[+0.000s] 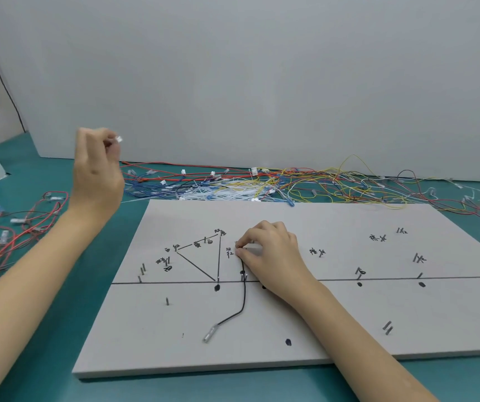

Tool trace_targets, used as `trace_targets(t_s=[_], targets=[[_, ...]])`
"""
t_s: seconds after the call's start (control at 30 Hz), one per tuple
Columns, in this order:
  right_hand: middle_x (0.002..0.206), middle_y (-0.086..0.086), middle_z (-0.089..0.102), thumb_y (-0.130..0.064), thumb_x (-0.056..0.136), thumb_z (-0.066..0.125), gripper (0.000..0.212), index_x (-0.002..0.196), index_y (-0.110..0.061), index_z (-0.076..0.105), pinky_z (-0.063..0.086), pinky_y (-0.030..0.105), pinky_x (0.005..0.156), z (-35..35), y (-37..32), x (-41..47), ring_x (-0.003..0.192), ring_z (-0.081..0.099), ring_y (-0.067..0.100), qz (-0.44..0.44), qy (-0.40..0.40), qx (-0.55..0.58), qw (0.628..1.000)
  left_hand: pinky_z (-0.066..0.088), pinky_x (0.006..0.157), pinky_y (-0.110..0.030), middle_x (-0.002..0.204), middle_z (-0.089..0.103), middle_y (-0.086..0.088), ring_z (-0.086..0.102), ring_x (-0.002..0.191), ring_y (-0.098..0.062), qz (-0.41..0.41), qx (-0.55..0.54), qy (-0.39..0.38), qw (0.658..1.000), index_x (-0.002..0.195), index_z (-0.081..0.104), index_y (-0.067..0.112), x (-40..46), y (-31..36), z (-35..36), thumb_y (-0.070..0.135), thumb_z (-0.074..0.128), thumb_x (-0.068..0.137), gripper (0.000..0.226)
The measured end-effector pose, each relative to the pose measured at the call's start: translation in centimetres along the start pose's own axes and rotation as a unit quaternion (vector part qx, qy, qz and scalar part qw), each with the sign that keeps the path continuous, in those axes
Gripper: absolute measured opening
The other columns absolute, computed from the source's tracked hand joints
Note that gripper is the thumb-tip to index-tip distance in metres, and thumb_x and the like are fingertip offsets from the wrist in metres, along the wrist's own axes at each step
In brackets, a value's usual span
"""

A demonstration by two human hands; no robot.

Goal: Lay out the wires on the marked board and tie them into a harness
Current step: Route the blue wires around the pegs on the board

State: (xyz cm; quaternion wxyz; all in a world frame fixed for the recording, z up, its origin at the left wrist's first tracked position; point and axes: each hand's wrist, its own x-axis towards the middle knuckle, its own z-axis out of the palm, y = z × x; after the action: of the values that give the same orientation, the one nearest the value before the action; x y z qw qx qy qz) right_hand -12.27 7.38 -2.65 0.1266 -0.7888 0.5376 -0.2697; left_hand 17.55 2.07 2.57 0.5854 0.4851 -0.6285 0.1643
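On the marked board (334,320) my right hand (270,250) pinches the black wire (243,297) against a peg; I'd keep it taut along the line. Beyond the board's left edge my left hand (96,175) pinches a white connector (119,139). Behind lie loose wires (291,184) on green matting (44,358) under a grey wall (262,68).
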Motion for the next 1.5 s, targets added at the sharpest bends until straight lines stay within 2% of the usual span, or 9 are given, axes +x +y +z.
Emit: trace_targets(t_s=[0.1,0.27,0.4,0.53,0.77,0.97,1.1,1.3,1.5], targets=[[0.105,-0.008,0.057,-0.033,0.091,0.062,0.011,0.095,-0.028,0.071,0.028,0.032,0.091,-0.1,-0.1,-0.1,0.112,0.039,0.014,0.009,-0.003,0.011,1.0,0.033,0.081,-0.013,0.103,0.036,0.019,0.042,0.09,0.004,0.095,-0.012,-0.007,0.995,0.114,0.036,0.04,1.1,3.0,0.2,0.01,0.04,0.103,0.031],[0.099,-0.01,0.056,-0.037,0.089,0.061,0.013,0.088,-0.029,0.071,0.03,0.031,0.089,-0.2,-0.2,-0.2,0.107,0.041,0.012,0.021,-0.001,0.041,0.999,0.034,0.067,-0.02,0.085,0.053,0.01,0.041,0.066,-0.005,0.091,-0.001,-0.056,0.994,0.099,0.065,0.011,2.4,8.5,0.6,0.02,0.053,0.1,0.014],[0.099,-0.008,0.06,-0.032,0.087,0.064,0.014,0.084,-0.023,0.073,0.033,0.031,0.093,-0.4,-0.4,-0.2,0.103,0.046,0.013,0.006,0.053,0.051,0.997,0.033,0.055,-0.013,0.065,0.065,0.009,0.046,0.053,-0.001,-0.074,-0.072,-0.204,0.974,0.086,0.076,0.014,1.4,11.6,0.8,0.025,0.072,0.087,0.012],[0.089,-0.003,0.066,-0.012,0.086,0.068,0.008,0.08,-0.013,0.073,0.04,0.028,0.088,-1.6,-0.6,-0.1,0.094,0.055,0.016,-0.029,0.17,0.145,0.974,0.034,0.045,-0.007,0.061,0.07,0.01,0.048,0.047,0.004,-0.25,-0.189,-0.291,0.904,0.083,0.078,0.02,-0.4,13.4,0.5,0.02,0.075,0.083,0.002],[0.073,0.002,0.07,-0.013,0.091,0.066,0.01,0.089,-0.015,0.075,0.048,0.021,0.055,-3.0,-2.0,-0.4,0.052,0.056,0.012,0.035,0.105,0.471,0.875,0.042,0.047,-0.015,0.082,0.075,-0.006,0.051,0.054,-0.003,-0.359,-0.293,-0.385,0.798,0.089,0.079,0.017,-2.4,14.9,0.1,0.001,0.064,0.089,0.022],[0.082,0.015,0.072,-0.027,0.084,0.07,0.018,0.083,-0.01,0.076,0.048,0.024,0.057,-3.5,-1.8,-0.4,0.056,0.055,0.014,0.103,-0.012,0.586,0.803,0.045,0.051,-0.017,0.079,0.074,-0.002,0.057,0.06,-0.005,-0.353,-0.29,-0.399,0.795,0.087,0.079,0.027,-3.7,15.1,0.5,0.005,0.067,0.087,0.026],[0.069,0.008,0.067,-0.035,0.072,0.075,0.027,0.077,-0.008,0.073,0.05,0.024,0.055,-3.6,-1.6,-0.3,0.054,0.059,0.016,0.116,-0.016,0.576,0.809,0.046,0.047,-0.017,0.077,0.075,-0.006,0.059,0.057,-0.006,-0.36,-0.278,-0.368,0.811,0.082,0.077,0.017,-4.0,15.3,0.5,0.002,0.07,0.084,0.017],[0.077,0.012,0.07,-0.007,0.084,0.071,0.006,0.087,-0.005,0.075,0.054,0.024,0.062,-3.6,-1.5,-0.5,0.064,0.066,0.017,0.104,-0.055,0.603,0.789,0.047,0.047,-0.017,0.072,0.075,-0.005,0.062,0.054,-0.009,-0.338,-0.237,-0.342,0.844,0.085,0.077,0.016,-4.3,15.4,0.0,0.004,0.074,0.082,0.013],[0.078,0.013,0.071,0.005,0.082,0.068,0.016,0.086,-0.007,0.077,0.056,0.025,0.071,-4.3,-1.5,-0.3,0.072,0.07,0.021,0.095,-0.039,0.643,0.759,0.042,0.042,-0.017,0.077,0.075,-0.003,0.059,0.05,-0.009,-0.372,-0.244,-0.389,0.807,0.08,0.079,0.023,-4.2,15.2,-1.0,0.019,0.071,0.086,0.011]])
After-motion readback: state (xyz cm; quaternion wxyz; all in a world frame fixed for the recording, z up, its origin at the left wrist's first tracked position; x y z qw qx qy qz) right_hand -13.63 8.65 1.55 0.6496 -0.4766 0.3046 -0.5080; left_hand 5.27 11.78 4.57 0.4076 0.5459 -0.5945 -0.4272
